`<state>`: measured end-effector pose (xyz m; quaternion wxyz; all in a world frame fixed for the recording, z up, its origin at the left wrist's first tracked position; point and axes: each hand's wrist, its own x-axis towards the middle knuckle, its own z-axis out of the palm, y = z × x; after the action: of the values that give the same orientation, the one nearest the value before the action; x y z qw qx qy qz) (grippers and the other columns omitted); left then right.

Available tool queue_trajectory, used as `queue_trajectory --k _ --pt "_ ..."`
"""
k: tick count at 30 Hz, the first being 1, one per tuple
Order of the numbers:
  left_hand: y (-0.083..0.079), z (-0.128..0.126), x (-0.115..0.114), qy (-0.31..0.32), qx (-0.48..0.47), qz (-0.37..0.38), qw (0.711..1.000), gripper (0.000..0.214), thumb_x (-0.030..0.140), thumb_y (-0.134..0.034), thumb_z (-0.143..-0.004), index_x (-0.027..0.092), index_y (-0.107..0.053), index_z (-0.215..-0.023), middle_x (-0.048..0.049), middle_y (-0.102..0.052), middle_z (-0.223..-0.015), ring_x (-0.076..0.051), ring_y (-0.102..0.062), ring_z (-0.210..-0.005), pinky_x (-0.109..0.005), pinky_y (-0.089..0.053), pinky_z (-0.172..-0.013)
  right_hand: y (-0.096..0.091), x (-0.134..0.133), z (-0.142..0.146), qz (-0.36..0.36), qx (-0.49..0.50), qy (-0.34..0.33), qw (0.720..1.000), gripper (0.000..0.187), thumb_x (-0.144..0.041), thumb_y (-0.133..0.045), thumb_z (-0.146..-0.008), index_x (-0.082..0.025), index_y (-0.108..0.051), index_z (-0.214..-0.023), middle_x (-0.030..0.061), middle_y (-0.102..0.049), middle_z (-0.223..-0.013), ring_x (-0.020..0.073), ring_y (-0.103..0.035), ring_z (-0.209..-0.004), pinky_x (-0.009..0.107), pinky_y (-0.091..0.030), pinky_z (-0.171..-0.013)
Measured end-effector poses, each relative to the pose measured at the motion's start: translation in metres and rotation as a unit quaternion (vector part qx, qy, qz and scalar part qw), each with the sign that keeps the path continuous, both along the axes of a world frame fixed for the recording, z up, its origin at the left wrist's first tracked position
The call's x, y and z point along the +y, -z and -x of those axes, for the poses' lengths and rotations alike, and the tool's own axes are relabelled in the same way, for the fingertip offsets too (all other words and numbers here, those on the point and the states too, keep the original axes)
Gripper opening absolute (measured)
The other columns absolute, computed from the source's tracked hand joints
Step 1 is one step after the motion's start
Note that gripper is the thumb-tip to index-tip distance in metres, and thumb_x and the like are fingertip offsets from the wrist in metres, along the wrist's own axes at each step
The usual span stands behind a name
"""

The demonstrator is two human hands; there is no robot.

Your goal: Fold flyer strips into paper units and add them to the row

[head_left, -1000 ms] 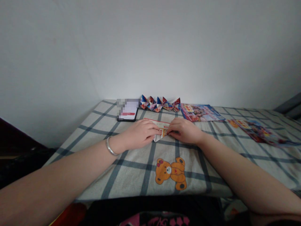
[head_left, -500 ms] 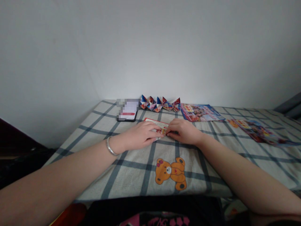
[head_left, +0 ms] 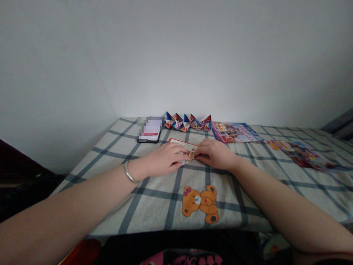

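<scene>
Plain pale wall at the back; below it a bed (head_left: pixel 110 154) is spread with a checked sheet, and an orange bear print (head_left: pixel 200 203) is seen close to the near edge. A printed paper (head_left: pixel 184 145) is laid about the middle of the bed, midway between near and far edges, and is largely covered by both hands. The left hand (head_left: pixel 162 159), with a bracelet (head_left: pixel 128 172) worn at the wrist, is laid over the paper's left part, fingers together and curled down onto it; whether the thumb is tucked under cannot be told. The right hand (head_left: pixel 216 154) is set on the paper's right part, fingertips drawn together and pinched on its edge where the two hands meet. The paper's long axis is judged to run across the bed, left to right and slightly slanted, with the red-bordered far-left corner pointed toward a phone (head_left: pixel 149 129) lying near the far edge. Beside the phone a row of folded paper shapes (head_left: pixel 187 122) is lined up along the wall, followed by a leaflet (head_left: pixel 235 132); a second leaflet (head_left: pixel 303 154) is laid toward the right edge. Risk noted: the bedding is soft and may give under pressure, so a crease could be pressed crooked. The paper could also be slid or torn if it is pinched harder on one side than it is pinned on the other.
</scene>
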<state>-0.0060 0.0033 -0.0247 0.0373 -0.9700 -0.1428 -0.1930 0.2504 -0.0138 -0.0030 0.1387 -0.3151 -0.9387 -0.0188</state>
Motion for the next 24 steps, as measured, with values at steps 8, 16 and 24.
queue_trajectory --k 8,16,24 --pt "-0.002 -0.002 0.001 0.003 0.012 0.005 1.0 0.031 0.022 -0.051 -0.095 0.03 -0.065 -0.122 -0.0057 -0.063 -0.123 -0.024 -0.055 -0.117 -0.045 -0.045 -0.102 0.003 0.002 0.004 -0.005 0.009 0.056 0.998 0.012 -0.025 -0.062 -0.09 -0.019 -0.071 -0.093 0.0056 -0.07 -0.088 0.0193 -0.06 -0.087 0.031 -0.042 -0.08" --pt "-0.003 -0.004 0.0 0.005 0.01 0.013 1.0 0.031 0.02 -0.05 -0.094 0.026 -0.066 -0.119 -0.0056 -0.065 -0.122 -0.023 -0.056 -0.116 -0.045 -0.045 -0.102 0.015 0.012 0.003 0.034 0.064 0.09 0.993 0.006 -0.025 -0.07 -0.085 -0.02 -0.072 -0.085 0.0038 -0.071 -0.083 0.0179 -0.061 -0.082 0.03 -0.042 -0.078" --pt "-0.003 -0.006 -0.007 -0.043 0.019 0.012 0.999 0.033 0.019 -0.05 -0.092 0.022 -0.062 -0.123 -0.0078 -0.061 -0.125 -0.023 -0.052 -0.122 -0.044 -0.04 -0.108 0.017 0.014 0.009 0.022 0.08 0.114 0.99 0.005 -0.024 -0.072 -0.082 -0.019 -0.071 -0.082 0.0028 -0.07 -0.078 0.0174 -0.059 -0.076 0.029 -0.039 -0.073"
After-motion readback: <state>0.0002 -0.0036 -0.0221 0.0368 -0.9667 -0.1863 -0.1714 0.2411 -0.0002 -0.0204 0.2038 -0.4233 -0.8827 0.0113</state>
